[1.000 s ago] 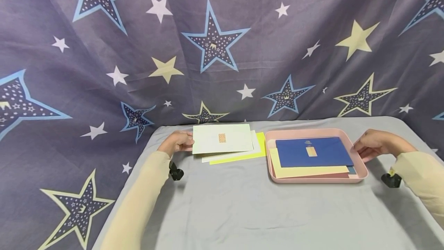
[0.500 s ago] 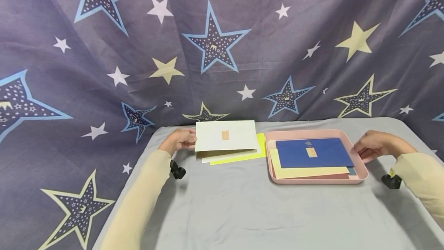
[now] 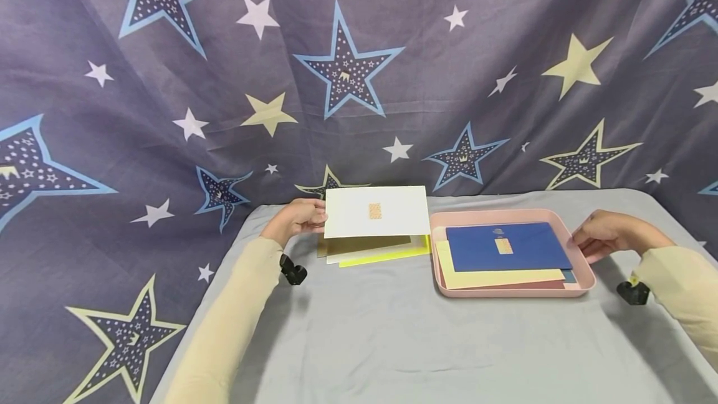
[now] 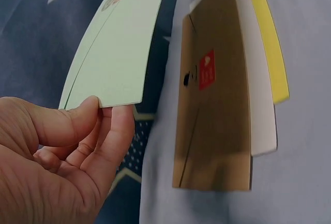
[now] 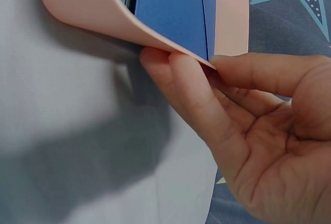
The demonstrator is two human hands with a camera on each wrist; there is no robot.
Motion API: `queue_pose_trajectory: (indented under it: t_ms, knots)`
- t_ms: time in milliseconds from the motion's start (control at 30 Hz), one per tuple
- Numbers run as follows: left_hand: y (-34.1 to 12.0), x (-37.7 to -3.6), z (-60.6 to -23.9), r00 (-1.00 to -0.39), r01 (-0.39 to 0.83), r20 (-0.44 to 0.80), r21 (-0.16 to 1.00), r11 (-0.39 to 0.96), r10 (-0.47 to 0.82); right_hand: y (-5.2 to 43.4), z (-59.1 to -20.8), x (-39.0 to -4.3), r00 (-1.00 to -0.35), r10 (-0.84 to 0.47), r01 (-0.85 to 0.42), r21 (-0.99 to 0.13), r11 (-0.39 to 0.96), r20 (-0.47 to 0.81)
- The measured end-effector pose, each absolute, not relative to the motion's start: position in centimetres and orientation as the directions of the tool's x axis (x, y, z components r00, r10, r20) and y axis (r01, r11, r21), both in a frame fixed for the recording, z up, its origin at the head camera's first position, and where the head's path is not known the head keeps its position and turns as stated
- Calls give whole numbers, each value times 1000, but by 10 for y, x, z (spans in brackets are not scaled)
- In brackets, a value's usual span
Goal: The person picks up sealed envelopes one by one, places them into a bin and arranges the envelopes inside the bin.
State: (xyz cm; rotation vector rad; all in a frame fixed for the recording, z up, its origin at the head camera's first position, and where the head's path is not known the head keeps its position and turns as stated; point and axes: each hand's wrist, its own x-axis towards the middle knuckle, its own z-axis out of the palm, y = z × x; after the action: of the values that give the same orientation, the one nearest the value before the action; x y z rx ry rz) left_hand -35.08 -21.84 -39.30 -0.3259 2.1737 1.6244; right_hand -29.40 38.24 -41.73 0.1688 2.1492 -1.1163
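Observation:
My left hand [image 3: 300,218] pinches the left end of a pale green envelope [image 4: 116,53] between thumb and fingers. That envelope, with a small orange patterned patch, hangs raised over a loose pile. Topmost in the pile lies a brown envelope [image 4: 217,115] bearing a red label, over a white envelope [image 4: 260,115] and a yellow one [image 4: 274,63]. On the right, my right hand [image 3: 608,235] pinches the rim of a pink tray [image 3: 505,293]. Inside the tray a blue envelope [image 3: 477,248] lies over a cream envelope [image 3: 499,278], with reddish and teal edges showing beneath.
A grey cloth [image 3: 392,335] covers the table. Behind it hangs a dark curtain [image 3: 426,80] printed with stars. The tray's left side stands right at the pile's right end. Black wrist mounts [image 3: 293,270] hang below both wrists.
My left hand has lifted the pale green envelope up and to the right, uncovering part of the brown envelope beneath. The right hand and the tray have stayed put.

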Motion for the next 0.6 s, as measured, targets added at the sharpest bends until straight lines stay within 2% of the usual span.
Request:
queue_pose_trajectory:
  t_ms: [600]
  knots:
    - [-179,-346,-377,-889,-351,-421,879,322,179,383,-418,-293,-750,-192,408,-671,619,-633]
